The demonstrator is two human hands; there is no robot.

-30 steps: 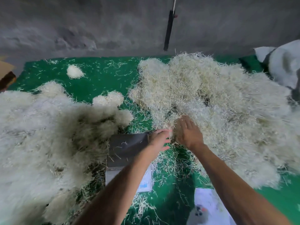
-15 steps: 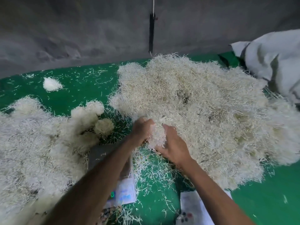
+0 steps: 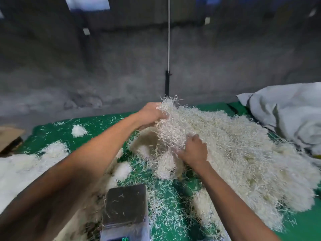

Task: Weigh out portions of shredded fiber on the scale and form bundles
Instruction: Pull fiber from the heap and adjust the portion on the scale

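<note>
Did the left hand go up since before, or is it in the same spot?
Yes. The left hand has lifted off the green mat by the grey scale, gripping a clump of pale shredded fiber above the big pile.

Two bare forearms, no sleeves, left hand (image 3: 150, 114), right hand (image 3: 194, 149)

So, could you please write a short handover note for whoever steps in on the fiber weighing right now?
Left hand grips the top of a fiber clump lifted off the big loose pile. Right hand grips the clump's lower part.
Scale: near, in front of the hands, only stray strands on its platform.
Done: small bundles and other fiber lie on the green mat to the left.
Left: pull this portion free, weigh it, bundle it.
</note>
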